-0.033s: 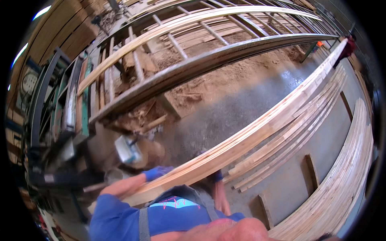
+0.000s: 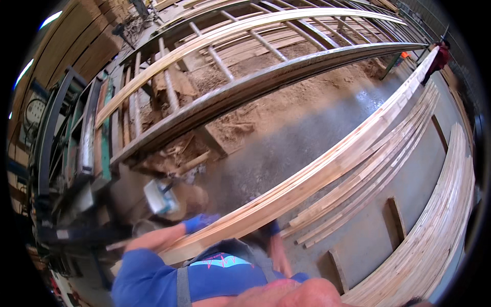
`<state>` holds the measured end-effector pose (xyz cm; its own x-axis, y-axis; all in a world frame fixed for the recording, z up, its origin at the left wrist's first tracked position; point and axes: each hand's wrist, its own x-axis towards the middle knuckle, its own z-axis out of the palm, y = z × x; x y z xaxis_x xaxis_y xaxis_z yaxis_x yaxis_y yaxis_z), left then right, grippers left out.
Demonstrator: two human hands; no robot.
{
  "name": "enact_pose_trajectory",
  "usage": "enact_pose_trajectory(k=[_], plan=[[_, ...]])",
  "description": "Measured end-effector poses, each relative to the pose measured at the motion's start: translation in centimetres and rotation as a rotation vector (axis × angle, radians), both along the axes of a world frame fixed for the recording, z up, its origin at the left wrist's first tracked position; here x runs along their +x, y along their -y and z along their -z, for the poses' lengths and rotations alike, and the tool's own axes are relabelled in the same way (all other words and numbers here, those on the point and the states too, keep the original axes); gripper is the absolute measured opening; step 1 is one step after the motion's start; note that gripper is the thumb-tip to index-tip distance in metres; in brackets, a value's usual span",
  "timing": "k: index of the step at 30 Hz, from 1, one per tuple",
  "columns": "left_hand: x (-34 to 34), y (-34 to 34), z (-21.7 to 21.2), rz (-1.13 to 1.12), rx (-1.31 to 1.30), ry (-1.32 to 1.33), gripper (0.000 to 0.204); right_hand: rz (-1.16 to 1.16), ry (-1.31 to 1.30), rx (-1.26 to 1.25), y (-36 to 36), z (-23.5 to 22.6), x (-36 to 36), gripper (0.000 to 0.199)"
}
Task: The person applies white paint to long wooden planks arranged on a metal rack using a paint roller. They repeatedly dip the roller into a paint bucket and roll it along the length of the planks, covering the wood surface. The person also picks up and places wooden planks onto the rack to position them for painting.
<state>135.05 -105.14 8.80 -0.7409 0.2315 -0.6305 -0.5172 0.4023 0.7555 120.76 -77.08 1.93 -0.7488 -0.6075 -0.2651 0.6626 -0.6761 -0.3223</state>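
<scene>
Head view: a long, pale bundle of flat wooden boards [image 2: 312,197] slants across a blue shirt [image 2: 225,279].
The bundle goes up to the far right, where a person in a dark red top [image 2: 439,60] is by its end; the left hand in a blue glove [image 2: 200,223] is at its far edge; the right hand in a blue glove [image 2: 274,227] is at its near side, partly hidden; the left fingers are blurry and the right ones tucked away, so I cannot tell if they are clamped on the wood or apart; thin, pale wooden strips [image 2: 327,203] lie near it on a flat grey surface [image 2: 358,230]; I see no tie, so a board could slide off if the hold is weak or the ends tip unevenly; the long middle could sag from its own weight.
</scene>
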Motion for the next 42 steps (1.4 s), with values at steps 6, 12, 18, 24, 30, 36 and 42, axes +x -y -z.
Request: enact_pose_trajectory(k=[6,12,18,24,30,36,42], plan=[[-3.7,7.2,-7.6,0.233,-0.292,-0.204,0.047,-0.108,0.067,-0.057,5.8,-5.2,-5.9,0.052],[-10.8,14.7,-18.2,0.155,-0.237,-0.245,0.030,-0.142,0.150,-0.150,12.4,-11.9,-11.3,0.053],[-17.9,22.2,-23.1,-0.284,-0.147,0.056,0.037,-0.225,-0.304,0.175,23.5,-12.9,-17.8,0.042],[-24.5,33.4,-23.2,-0.336,-0.210,0.097,0.038,-0.222,-0.144,-0.145,33.9,-12.2,-24.1,0.039],[-28.9,41.3,-18.9,-0.295,-0.138,0.153,0.035,-0.118,-0.250,0.060,39.6,-10.7,-27.5,0.039],[-32.7,44.2,-14.1,-0.246,-0.027,0.292,0.045,-0.640,-0.707,0.917,34.0,-19.5,-35.2,0.042],[-39.1,43.8,-8.6,0.161,0.064,0.280,0.046,0.323,-1.183,1.398,26.7,-38.9,-42.8,0.057]])
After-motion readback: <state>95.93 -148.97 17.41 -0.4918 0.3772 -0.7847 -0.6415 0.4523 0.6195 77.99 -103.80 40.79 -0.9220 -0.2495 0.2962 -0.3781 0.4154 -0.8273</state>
